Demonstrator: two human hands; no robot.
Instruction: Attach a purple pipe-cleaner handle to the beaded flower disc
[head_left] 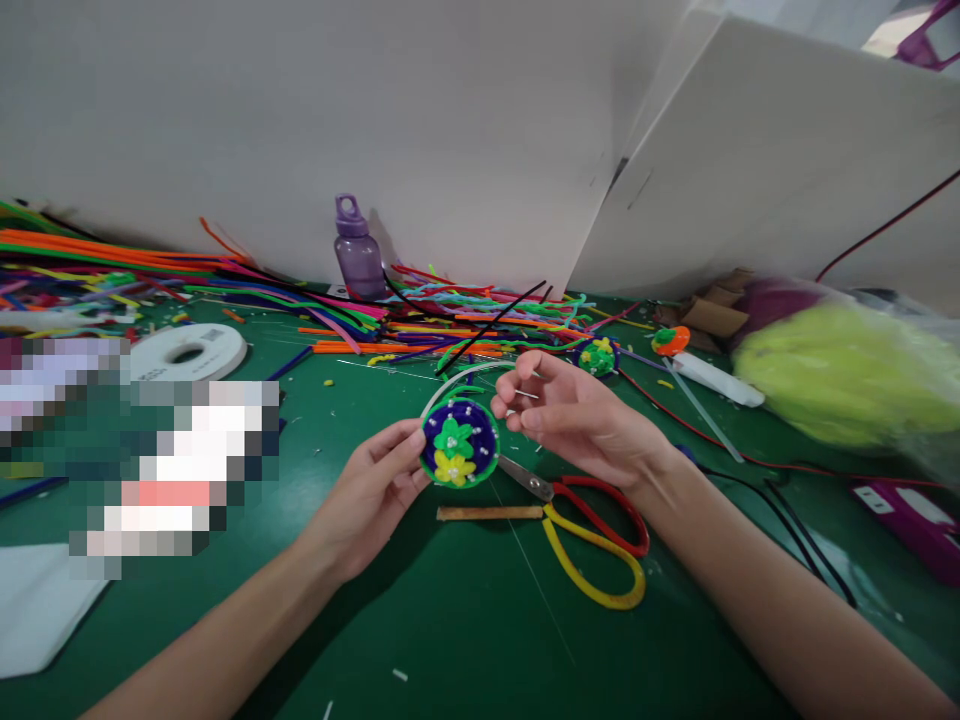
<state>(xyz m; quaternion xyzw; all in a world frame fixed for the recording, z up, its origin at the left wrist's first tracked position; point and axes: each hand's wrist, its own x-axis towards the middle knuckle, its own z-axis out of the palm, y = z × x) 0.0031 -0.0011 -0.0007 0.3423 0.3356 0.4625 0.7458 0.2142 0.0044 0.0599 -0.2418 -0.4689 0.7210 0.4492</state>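
My left hand [386, 480] pinches the left edge of a round fuzzy ornament [486, 430] made of pipe cleaners. It is dark blue with a green rim, a green and a yellow flower, and small white beads. A pale curved band [457, 382], like a headband, arcs up behind it toward the right. Just right of the ornament, my right hand [566, 405] hovers with fingers loosely bent and apart from the thumb; no held thing is clear. Below lie scissors [596, 595] with one red and one yellow handle, beside a thin brown stick [487, 513].
Heaped pipe cleaners [300, 300] run along the wall, with a purple bottle [360, 262] among them. A white spool [221, 350] lies left. At right are a similar ornament [598, 357], a hot glue gun-like white piece [716, 380], yellow-green bagged material [825, 370] and cords [799, 530].
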